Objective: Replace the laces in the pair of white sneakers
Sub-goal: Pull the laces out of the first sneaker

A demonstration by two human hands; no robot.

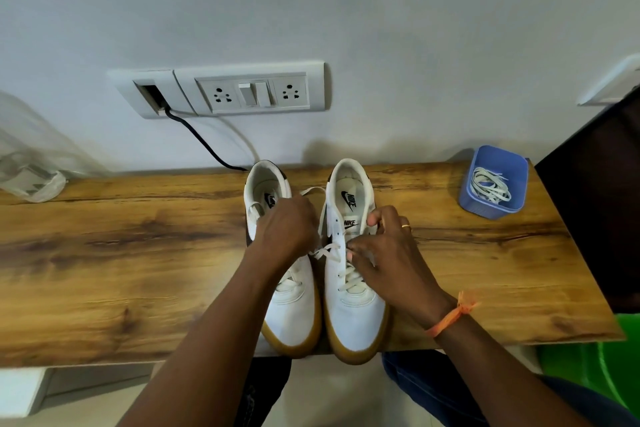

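Both white gum-soled sneakers (349,274) stand on the wooden surface (138,253), toes overhanging its near edge. Left hand (285,227) grips a cream lace (323,215); right hand (381,246) pinches the lacing. A hard pull risks tipping a shoe off.

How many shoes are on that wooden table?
2. The left sneaker and the right sneaker stand side by side at the table's front edge, toes toward the person, partly covered by the left hand and right hand.
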